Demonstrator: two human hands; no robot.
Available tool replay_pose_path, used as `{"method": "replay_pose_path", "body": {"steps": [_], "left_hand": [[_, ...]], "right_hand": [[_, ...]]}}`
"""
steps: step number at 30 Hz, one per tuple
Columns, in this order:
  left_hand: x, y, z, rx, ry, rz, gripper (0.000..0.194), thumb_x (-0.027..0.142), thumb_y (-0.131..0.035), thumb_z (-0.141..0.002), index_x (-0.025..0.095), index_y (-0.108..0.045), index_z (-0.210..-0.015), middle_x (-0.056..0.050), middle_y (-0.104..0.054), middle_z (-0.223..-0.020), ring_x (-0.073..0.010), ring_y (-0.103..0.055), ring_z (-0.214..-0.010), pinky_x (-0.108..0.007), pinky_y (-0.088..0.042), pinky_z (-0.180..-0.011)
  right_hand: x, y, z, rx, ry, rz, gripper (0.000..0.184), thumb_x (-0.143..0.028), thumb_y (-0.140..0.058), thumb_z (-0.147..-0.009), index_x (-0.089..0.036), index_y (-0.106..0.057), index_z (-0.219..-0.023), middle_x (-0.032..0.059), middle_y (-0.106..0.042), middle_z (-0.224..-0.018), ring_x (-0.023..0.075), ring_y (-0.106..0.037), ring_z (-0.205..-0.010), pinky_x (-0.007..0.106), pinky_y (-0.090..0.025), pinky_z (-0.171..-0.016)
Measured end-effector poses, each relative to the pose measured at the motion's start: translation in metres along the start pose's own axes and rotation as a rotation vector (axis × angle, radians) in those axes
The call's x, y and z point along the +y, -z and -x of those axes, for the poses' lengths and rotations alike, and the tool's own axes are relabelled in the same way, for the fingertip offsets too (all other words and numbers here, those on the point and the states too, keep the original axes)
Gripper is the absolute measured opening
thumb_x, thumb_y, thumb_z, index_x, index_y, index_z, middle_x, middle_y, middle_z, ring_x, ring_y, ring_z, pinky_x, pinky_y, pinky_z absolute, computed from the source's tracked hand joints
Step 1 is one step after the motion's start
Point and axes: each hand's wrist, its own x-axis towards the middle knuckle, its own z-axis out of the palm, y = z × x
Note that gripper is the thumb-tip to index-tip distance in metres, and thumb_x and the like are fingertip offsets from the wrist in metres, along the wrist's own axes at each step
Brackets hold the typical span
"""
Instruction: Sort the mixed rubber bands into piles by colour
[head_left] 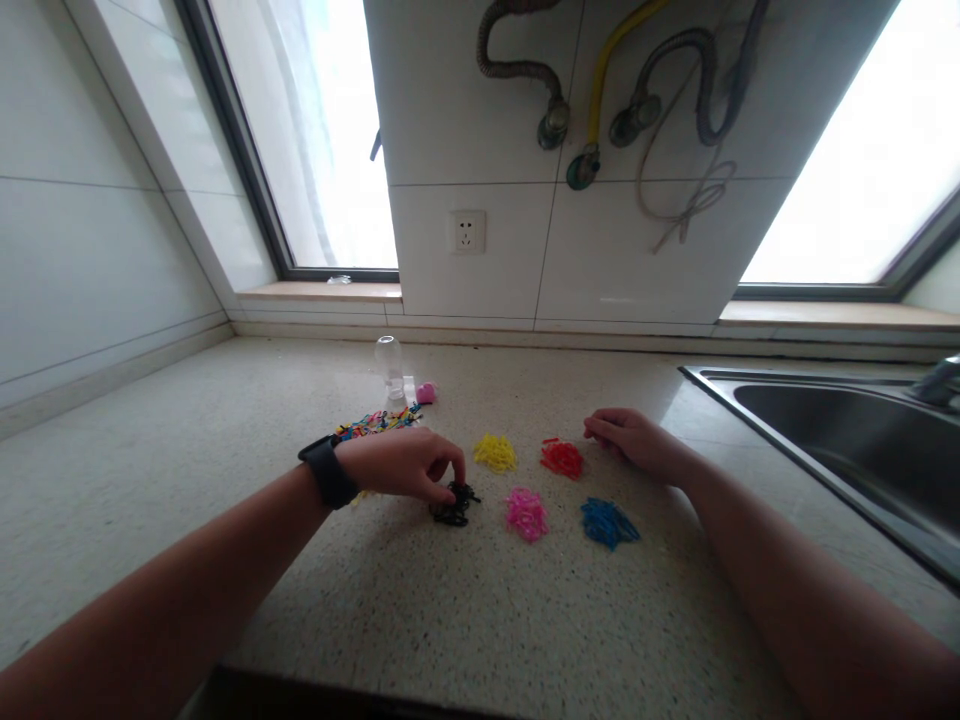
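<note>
My left hand (412, 462), with a black watch on its wrist, reaches over a small pile of black rubber bands (451, 515). Its thumb and index finger pinch close together at the pile; what lies between the tips is hidden. My right hand (630, 440) rests on the counter with its fingers curled together, just right of a red pile of bands (562, 458), and nothing shows in it. Between the hands are yellow bands (495, 453) and pink bands (526, 514). Blue bands (609, 523) lie nearer, below my right hand. Mixed-colour bands (379, 422) lie partly hidden behind my left hand.
A clear plastic bottle (388, 368) stands behind the mixed pile, beside a small pink object (426, 393). A steel sink (825, 420) is set into the speckled counter (480, 610) at right. The tiled wall, with a socket (467, 232) and hoses, rises behind.
</note>
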Motion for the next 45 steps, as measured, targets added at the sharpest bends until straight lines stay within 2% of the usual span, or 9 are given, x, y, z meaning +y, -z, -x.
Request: {"method": "replay_pose_path", "body": {"steps": [11,15,19,24,27,30,38,41,45], "left_hand": [[0.005,0.001,-0.001,0.063,-0.024,0.007,0.032,0.046,-0.067,-0.083,0.020,-0.071,-0.102,0.003,-0.056,-0.065,-0.0089,-0.048,-0.055,-0.023,-0.029,-0.052],[0.025,-0.003,-0.001,0.121,-0.079,0.008,0.027,0.042,-0.059,-0.090,0.019,-0.070,-0.099,0.002,-0.055,-0.064,-0.0089,-0.047,-0.055,-0.023,-0.030,-0.053],[0.062,-0.028,-0.003,0.112,-0.210,0.037,0.022,0.038,-0.058,-0.091,0.020,-0.069,-0.097,0.003,-0.054,-0.064,-0.0079,-0.047,-0.056,-0.023,-0.034,-0.057],[0.089,-0.081,-0.006,0.018,-0.452,0.257,0.018,0.036,-0.063,-0.087,0.021,-0.069,-0.094,0.004,-0.055,-0.060,-0.0069,-0.052,-0.054,-0.020,-0.038,-0.054],[0.088,-0.105,-0.011,0.055,-0.521,0.261,0.015,0.035,-0.063,-0.087,0.022,-0.068,-0.093,0.004,-0.057,-0.058,-0.0084,-0.056,-0.057,-0.021,-0.040,-0.055],[0.083,-0.116,-0.016,0.127,-0.568,0.193,0.010,0.032,-0.063,-0.085,0.022,-0.067,-0.086,0.003,-0.058,-0.057,-0.0104,-0.056,-0.058,-0.024,-0.039,-0.056],[0.080,-0.118,-0.017,0.170,-0.669,0.066,0.013,0.035,-0.062,-0.085,0.023,-0.066,-0.087,0.005,-0.060,-0.059,-0.0107,-0.057,-0.060,-0.024,-0.039,-0.056],[0.081,-0.119,-0.017,0.184,-0.677,0.022,0.014,0.036,-0.062,-0.084,0.024,-0.066,-0.088,0.006,-0.059,-0.058,-0.0109,-0.056,-0.060,-0.025,-0.038,-0.054],[0.082,-0.119,-0.015,0.189,-0.683,-0.069,0.015,0.038,-0.062,-0.085,0.025,-0.065,-0.091,0.006,-0.060,-0.061,-0.0116,-0.055,-0.062,-0.027,-0.035,-0.052]], "right_hand": [[-0.006,-0.001,0.003,0.005,-0.012,0.004,0.046,-0.064,-0.056,-0.080,-0.018,-0.063,-0.079,-0.0027,-0.047,-0.061,0.0092,-0.039,-0.050,0.024,-0.030,-0.046],[-0.008,-0.001,0.004,0.009,-0.017,0.004,0.046,-0.064,-0.056,-0.080,-0.018,-0.063,-0.079,-0.0028,-0.047,-0.061,0.0095,-0.039,-0.050,0.025,-0.030,-0.047],[-0.004,0.000,0.002,-0.001,-0.009,-0.012,0.044,-0.062,-0.057,-0.081,-0.018,-0.063,-0.080,-0.0028,-0.047,-0.062,0.0094,-0.039,-0.050,0.025,-0.029,-0.047],[-0.003,0.000,0.001,0.002,-0.008,-0.011,0.043,-0.060,-0.056,-0.082,-0.018,-0.063,-0.080,-0.0029,-0.047,-0.063,0.0091,-0.039,-0.050,0.024,-0.029,-0.047],[-0.003,-0.001,0.001,0.004,-0.013,-0.005,0.042,-0.059,-0.056,-0.083,-0.018,-0.062,-0.080,-0.0028,-0.047,-0.063,0.0090,-0.039,-0.050,0.024,-0.029,-0.047],[-0.003,-0.001,0.001,0.007,-0.009,0.005,0.042,-0.058,-0.055,-0.084,-0.017,-0.063,-0.080,-0.0025,-0.048,-0.063,0.0088,-0.039,-0.050,0.024,-0.030,-0.047],[-0.011,-0.006,0.009,0.032,0.067,0.106,0.041,-0.054,-0.054,-0.083,-0.015,-0.065,-0.087,-0.0015,-0.053,-0.063,0.0092,-0.041,-0.049,0.023,-0.030,-0.046],[-0.027,-0.014,0.015,0.077,0.134,0.121,0.038,-0.052,-0.054,-0.084,-0.016,-0.065,-0.087,-0.0004,-0.056,-0.066,0.0104,-0.044,-0.052,0.024,-0.033,-0.048],[-0.061,-0.035,0.015,0.067,0.318,0.189,0.033,-0.046,-0.053,-0.089,-0.016,-0.067,-0.089,0.0022,-0.062,-0.071,0.0130,-0.052,-0.062,0.026,-0.040,-0.057]]}}
